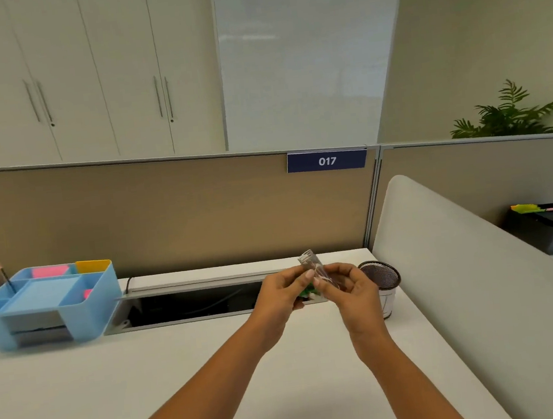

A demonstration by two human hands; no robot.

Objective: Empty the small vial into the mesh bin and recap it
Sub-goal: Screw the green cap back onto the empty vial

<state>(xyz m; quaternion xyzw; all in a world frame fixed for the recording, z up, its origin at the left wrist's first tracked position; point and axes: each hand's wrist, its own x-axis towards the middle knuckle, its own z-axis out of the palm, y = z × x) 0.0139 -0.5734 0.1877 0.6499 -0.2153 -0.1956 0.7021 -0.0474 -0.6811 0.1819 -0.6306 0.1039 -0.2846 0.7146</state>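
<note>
A small clear vial (pixel 313 267) is held above the white desk, its open threaded mouth pointing up and away. My right hand (pixel 349 287) grips its lower body. My left hand (pixel 279 290) sits just left of it, fingers curled around something green (pixel 307 291), which looks like the cap; thumb and fingertips touch the vial's side. The mesh bin (pixel 385 281), a dark wire cup with a shiny base, stands on the desk right behind my right hand. I cannot tell what is inside the vial.
A blue desk organizer (pixel 48 304) with pink and yellow notes and a pencil stands at the far left. An open cable trough (pixel 189 303) runs along the desk's back. A grey curved divider (pixel 475 272) bounds the right side.
</note>
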